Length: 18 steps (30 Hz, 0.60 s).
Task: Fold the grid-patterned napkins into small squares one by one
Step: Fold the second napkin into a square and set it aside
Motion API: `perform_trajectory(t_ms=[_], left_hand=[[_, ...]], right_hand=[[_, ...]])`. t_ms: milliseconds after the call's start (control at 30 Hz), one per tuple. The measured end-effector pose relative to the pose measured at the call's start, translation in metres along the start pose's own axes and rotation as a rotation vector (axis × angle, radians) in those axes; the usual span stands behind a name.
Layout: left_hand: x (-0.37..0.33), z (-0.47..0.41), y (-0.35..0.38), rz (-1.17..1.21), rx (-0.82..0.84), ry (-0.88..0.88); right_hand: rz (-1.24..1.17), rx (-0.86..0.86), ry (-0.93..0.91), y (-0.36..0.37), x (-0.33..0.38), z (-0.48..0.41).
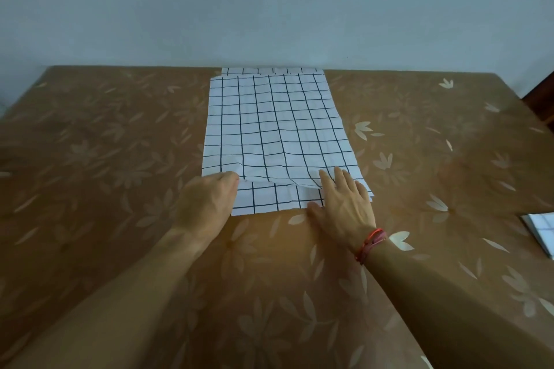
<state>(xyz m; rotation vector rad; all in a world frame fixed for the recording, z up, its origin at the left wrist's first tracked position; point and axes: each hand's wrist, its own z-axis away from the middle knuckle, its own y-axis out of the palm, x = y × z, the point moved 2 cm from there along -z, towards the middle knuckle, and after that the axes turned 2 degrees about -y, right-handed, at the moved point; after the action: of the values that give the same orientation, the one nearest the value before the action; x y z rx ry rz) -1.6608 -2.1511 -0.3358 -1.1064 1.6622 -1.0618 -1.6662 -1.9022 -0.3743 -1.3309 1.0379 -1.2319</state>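
Left hand point(209, 198) pinches the top napkin point(278, 129); right hand point(344, 207) presses it flat.

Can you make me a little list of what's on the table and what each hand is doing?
table: brown cloth with pale flowers
stack: white grid napkins, in the middle
top napkin: near edge lifted a bit off the stack
left hand: grips the top napkin's near left corner
right hand: flat, fingers straight, on the near right corner
bracelet: red, on the right wrist
white piece: at the right edge, mostly cut off
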Motion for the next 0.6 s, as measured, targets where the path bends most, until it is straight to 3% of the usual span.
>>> perform_trajectory(t_ms=[300, 600], left_hand=[[0.005, 0.038, -0.048, 0.054, -0.074, 0.009], [0.006, 0.115, -0.086, 0.144, -0.03, -0.093]], right_hand=[[-0.024, -0.003, 0.031, -0.035, -0.02, 0.031], [-0.151, 0.001, 0.159, -0.074, -0.02, 0.108]])
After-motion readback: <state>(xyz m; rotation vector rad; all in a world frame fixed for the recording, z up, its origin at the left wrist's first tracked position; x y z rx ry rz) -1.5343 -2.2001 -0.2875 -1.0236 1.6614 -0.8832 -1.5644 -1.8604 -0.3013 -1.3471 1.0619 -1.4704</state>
